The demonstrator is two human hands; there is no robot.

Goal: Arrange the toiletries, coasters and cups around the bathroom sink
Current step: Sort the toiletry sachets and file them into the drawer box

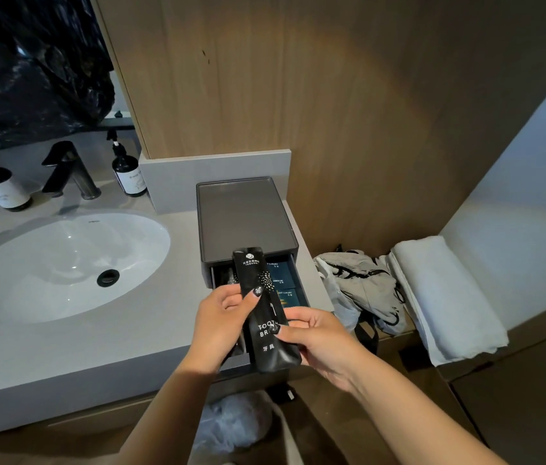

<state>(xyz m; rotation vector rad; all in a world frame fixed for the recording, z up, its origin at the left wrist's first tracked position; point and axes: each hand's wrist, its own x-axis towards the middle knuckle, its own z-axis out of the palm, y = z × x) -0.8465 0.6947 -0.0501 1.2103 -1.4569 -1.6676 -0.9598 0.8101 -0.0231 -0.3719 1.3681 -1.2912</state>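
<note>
Head view: both hands hold a black toothbrush packet [266, 313] over the open drawer [293, 280] of a dark amenity box [244, 219].

Left hand [221, 325] grips the packet's left edge, thumb pressed across its front near the middle; right hand [318, 333] pinches the lower right side, thumb on the printed "TOOTH BRUSH" lettering, fingers curled behind. The packet stands nearly upright, tilted slightly left, its top edge level with the box's front rim. Behind the hands, the pulled-out drawer shows dark blue sachets [283, 283] on its right side. Left of the left hand lies the white oval sink [63, 263] in the grey counter, with a black faucet [70, 169] and two dark pump bottles [127, 172] beyond it. Right of the right hand, lower down, sit a grey bag [362, 283] and a folded white towel [442, 297].
</note>
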